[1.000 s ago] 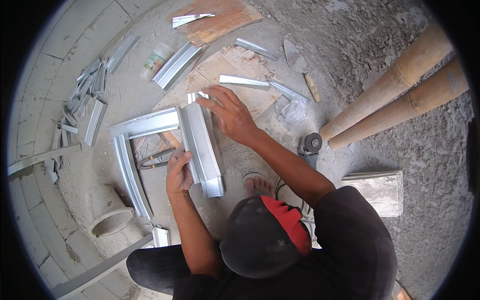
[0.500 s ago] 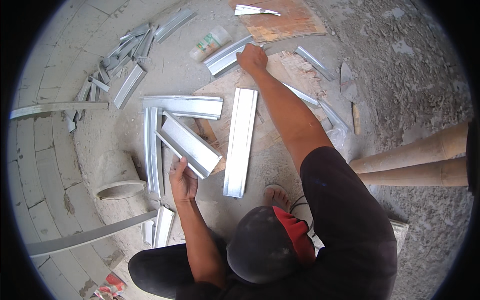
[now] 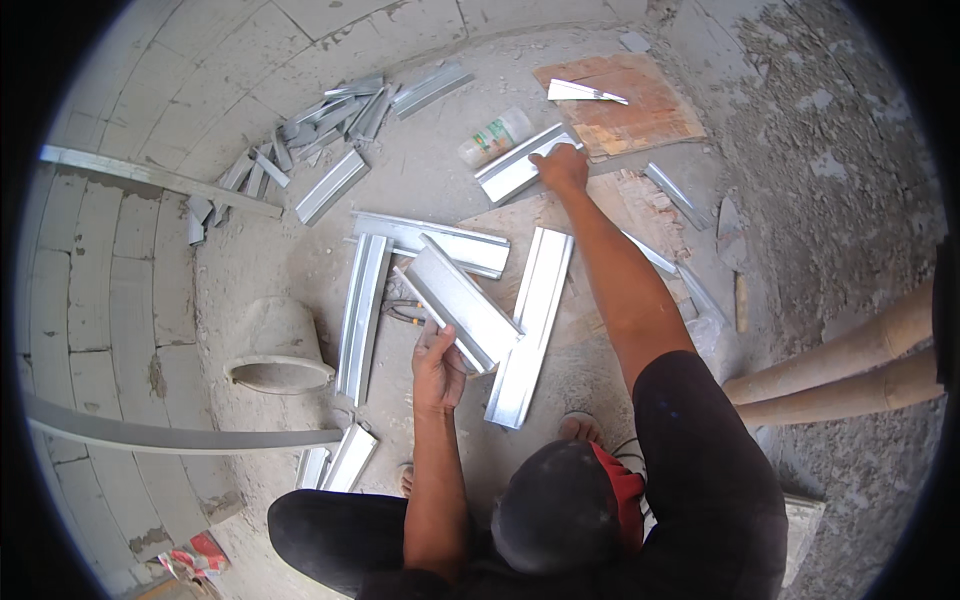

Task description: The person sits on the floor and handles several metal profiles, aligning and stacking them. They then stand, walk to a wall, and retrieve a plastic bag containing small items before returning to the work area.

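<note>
My left hand (image 3: 438, 370) grips the near edge of a short silvery metal channel (image 3: 465, 308), thumb on its rim, and holds it tilted in front of me. Farther off, my right hand (image 3: 562, 167) is closed on the right end of another metal channel (image 3: 512, 172); its fingertips are partly hidden. Around the held channel lie more channels: a long one (image 3: 530, 335) to its right, one (image 3: 445, 245) behind it, and one (image 3: 363, 320) to its left. Part of a pair of pliers (image 3: 405, 313) shows beside the held piece.
Metal offcuts (image 3: 320, 125) are heaped by the block wall (image 3: 95, 300). A dusty bucket (image 3: 280, 345) lies tipped on the left. Beyond my right hand are a clear plastic cup (image 3: 497, 137) and a board (image 3: 635, 95). A trowel (image 3: 735, 255) and bamboo poles (image 3: 850, 350) are at right.
The whole view has shifted, so things appear farther right and lower. The channel in my left hand has moved right and now overlaps the long channel. My right hand stays on its channel.
</note>
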